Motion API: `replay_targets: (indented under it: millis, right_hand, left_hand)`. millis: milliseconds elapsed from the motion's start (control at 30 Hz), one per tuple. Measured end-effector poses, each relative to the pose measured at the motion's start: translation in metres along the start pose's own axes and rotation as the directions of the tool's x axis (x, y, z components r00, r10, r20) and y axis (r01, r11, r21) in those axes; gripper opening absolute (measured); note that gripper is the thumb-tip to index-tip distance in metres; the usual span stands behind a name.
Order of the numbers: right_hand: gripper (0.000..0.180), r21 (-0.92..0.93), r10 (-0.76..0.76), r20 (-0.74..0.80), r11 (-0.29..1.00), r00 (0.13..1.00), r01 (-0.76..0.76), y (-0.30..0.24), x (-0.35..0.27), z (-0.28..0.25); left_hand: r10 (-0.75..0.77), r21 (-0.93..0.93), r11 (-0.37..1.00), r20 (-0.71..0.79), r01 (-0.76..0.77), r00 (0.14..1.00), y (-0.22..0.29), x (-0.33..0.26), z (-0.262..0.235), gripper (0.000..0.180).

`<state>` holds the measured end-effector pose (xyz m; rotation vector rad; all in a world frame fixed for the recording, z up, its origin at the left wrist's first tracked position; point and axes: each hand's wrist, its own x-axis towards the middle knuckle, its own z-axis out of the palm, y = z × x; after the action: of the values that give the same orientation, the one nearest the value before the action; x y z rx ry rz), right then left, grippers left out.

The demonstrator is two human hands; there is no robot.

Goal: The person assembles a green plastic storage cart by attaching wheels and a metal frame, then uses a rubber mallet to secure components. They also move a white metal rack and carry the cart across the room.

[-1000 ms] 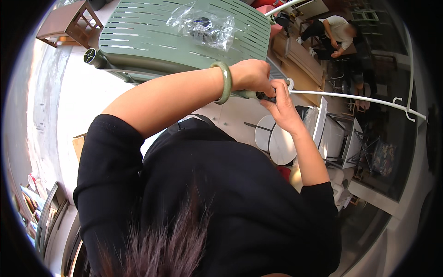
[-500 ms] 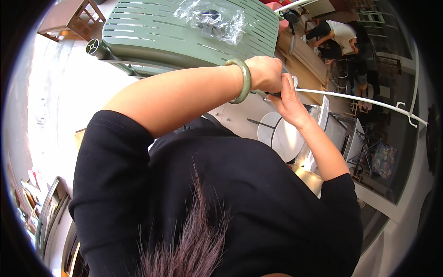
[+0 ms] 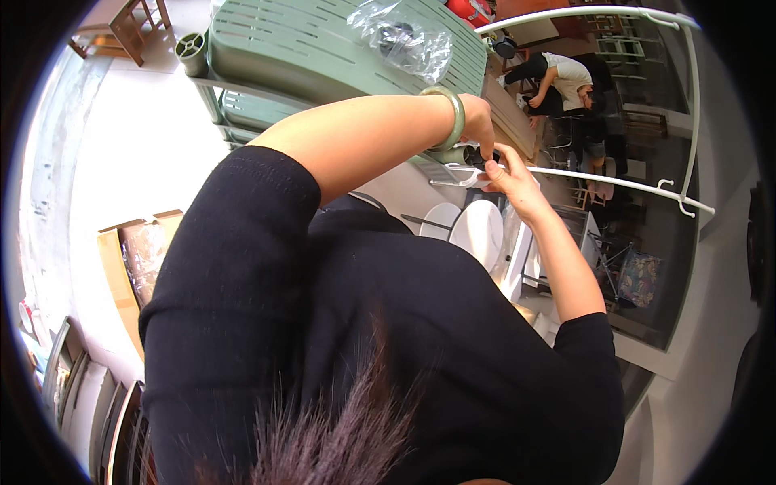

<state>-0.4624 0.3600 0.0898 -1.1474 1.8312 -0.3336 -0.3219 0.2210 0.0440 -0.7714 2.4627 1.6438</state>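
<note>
- My left hand (image 3: 478,125), a green bangle (image 3: 453,117) on its wrist, was curled down over the end of the white metal rod (image 3: 598,179), fingertips pinched narrow where the rod met the corner of the green slatted plastic panel (image 3: 323,48).
- My right hand (image 3: 511,174) came up from below and closed around the same rod end, thumb and fingers wrapped on it just beside a small dark piece I could not make out.
- The rod ran out to my right, with a small hook (image 3: 679,202) near its far end, and joined a curved white rail (image 3: 695,97) above.
- I judged the rod stiff and light but long, so it would swing and lever hard if held only at the tip; smooth paint makes it slippery, so a full wrap close to the joint suits it best.
- The panel looked rigid, hollow and fairly light, best gripped at an edge or through its slots.
- A clear plastic bag (image 3: 408,40) of small parts lay loose on the panel and could slide off.
- Another person (image 3: 566,81) sat bent over well apart, beyond the panel.
</note>
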Motion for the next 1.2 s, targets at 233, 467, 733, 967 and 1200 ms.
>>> replay_targets:
  millis: [233, 467, 733, 967, 1200]
  right_hand:
    - [0.056, 0.201, 0.151, 0.172, 0.962, 0.973, -0.185, -0.016, 0.010, 0.000]
    - [0.045, -0.302, 0.128, 0.200, 0.951, 0.971, -0.063, -0.033, 0.012, 0.005]
    - [0.038, -0.354, -0.148, 0.335, 0.896, 0.931, 0.270, -0.010, 0.030, -0.009]
    - [0.047, -0.487, -0.079, 0.368, 0.832, 0.927, 0.264, -0.036, 0.024, -0.012]
    - [0.027, -0.330, -0.657, 0.082, 0.692, 0.750, 0.642, -0.082, 0.046, -0.003]
  left_hand:
    - [0.128, -0.009, 0.992, -0.029, -0.128, 0.991, -0.008, -0.003, 0.000, 0.044]
    - [0.074, 0.030, 0.997, -0.094, -0.071, 0.993, -0.001, -0.020, -0.001, 0.052]
    - [-0.048, -0.017, 0.999, -0.097, 0.047, 0.994, 0.002, -0.012, 0.002, 0.042]
    - [0.106, 0.025, 0.994, -0.245, -0.103, 0.964, -0.001, -0.020, 0.016, 0.042]
    - [0.310, 0.100, 0.856, -0.884, -0.508, 0.349, -0.046, -0.097, -0.005, 0.016]
